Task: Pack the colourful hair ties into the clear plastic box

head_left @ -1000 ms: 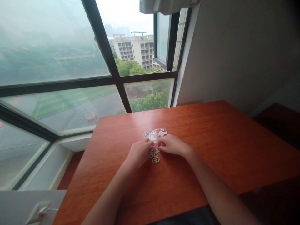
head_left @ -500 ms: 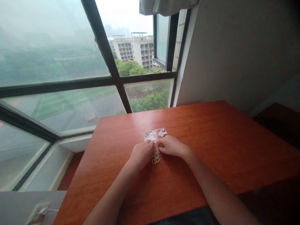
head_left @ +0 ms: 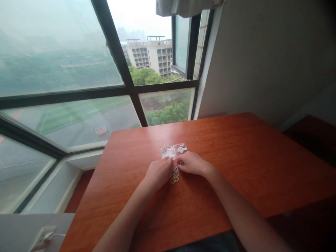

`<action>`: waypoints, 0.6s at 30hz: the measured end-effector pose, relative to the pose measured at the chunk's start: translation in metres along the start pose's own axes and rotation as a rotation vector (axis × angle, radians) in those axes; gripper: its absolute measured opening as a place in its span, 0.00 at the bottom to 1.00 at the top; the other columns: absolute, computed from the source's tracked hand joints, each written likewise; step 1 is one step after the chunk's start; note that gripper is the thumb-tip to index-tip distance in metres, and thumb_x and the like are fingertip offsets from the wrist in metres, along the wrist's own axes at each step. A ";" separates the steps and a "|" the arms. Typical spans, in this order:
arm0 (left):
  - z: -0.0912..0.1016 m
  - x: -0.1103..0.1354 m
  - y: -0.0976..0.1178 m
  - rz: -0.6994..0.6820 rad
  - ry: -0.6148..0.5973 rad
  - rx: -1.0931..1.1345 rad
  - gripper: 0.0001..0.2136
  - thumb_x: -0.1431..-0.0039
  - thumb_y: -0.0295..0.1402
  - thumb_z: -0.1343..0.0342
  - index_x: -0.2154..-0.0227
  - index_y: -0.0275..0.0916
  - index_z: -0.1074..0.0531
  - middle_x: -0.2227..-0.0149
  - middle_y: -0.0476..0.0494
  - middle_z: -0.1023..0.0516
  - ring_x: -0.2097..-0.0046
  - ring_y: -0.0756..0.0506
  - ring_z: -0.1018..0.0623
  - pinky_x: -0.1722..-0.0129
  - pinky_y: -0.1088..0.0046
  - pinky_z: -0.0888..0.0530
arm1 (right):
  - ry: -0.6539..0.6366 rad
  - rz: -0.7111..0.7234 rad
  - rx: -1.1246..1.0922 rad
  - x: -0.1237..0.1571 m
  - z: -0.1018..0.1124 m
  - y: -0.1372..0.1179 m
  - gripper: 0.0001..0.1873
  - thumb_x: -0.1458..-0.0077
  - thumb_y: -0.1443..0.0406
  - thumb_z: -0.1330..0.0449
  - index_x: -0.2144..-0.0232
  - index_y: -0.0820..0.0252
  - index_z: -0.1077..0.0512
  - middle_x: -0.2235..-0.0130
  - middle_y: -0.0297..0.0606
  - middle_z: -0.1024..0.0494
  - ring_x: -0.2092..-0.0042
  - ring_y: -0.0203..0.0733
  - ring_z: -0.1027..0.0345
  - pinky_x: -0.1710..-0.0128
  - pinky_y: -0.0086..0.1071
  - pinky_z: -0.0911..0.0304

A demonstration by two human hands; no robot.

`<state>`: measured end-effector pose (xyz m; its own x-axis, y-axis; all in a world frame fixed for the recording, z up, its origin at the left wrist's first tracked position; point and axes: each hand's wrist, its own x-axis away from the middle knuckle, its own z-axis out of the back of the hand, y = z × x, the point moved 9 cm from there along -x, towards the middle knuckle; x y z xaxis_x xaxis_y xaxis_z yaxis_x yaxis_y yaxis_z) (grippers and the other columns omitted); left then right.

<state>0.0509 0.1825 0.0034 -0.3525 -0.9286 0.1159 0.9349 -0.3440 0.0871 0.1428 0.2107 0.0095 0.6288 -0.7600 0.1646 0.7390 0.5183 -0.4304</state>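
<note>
My left hand (head_left: pixel 157 172) and my right hand (head_left: pixel 192 163) rest side by side on a reddish wooden table (head_left: pixel 236 164), fingers curled and fingertips nearly meeting. Between them lies a small heap of several thin rings (head_left: pixel 174 176), yellow and pale. Just beyond the fingertips sits a small clear plastic box (head_left: pixel 173 150) with compartments holding a few tiny pieces. Both hands pinch at something over the rings; what they grip is too small to name.
A large dark-framed window (head_left: pixel 126 87) runs along the table's far left edge, with buildings and trees outside. A grey wall (head_left: pixel 262 63) stands behind the table. A white socket with a cable (head_left: pixel 43 238) sits at lower left.
My left hand has slid slightly down and toward the ring heap; the right hand has hardly moved. The box stays in place.
</note>
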 end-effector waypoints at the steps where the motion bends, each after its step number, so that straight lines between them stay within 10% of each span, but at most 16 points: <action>1: 0.002 0.000 -0.001 0.004 0.017 0.011 0.12 0.34 0.34 0.58 0.63 0.39 0.30 0.63 0.41 0.23 0.66 0.44 0.22 0.70 0.73 0.32 | 0.000 -0.003 0.003 0.000 0.001 0.000 0.10 0.47 0.65 0.44 0.66 0.56 0.22 0.66 0.37 0.20 0.64 0.38 0.30 0.69 0.27 0.47; 18: 0.040 -0.024 -0.035 0.112 0.323 0.186 0.08 0.38 0.34 0.52 0.65 0.40 0.29 0.68 0.46 0.23 0.69 0.48 0.26 0.70 0.74 0.38 | 0.037 0.000 0.041 -0.002 -0.003 0.001 0.08 0.47 0.66 0.43 0.69 0.57 0.24 0.66 0.38 0.21 0.66 0.39 0.32 0.70 0.28 0.49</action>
<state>0.0254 0.2222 0.0371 -0.1895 -0.9652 -0.1802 0.9330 -0.2342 0.2733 0.1418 0.2116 0.0058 0.6202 -0.7735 0.1310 0.7486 0.5337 -0.3934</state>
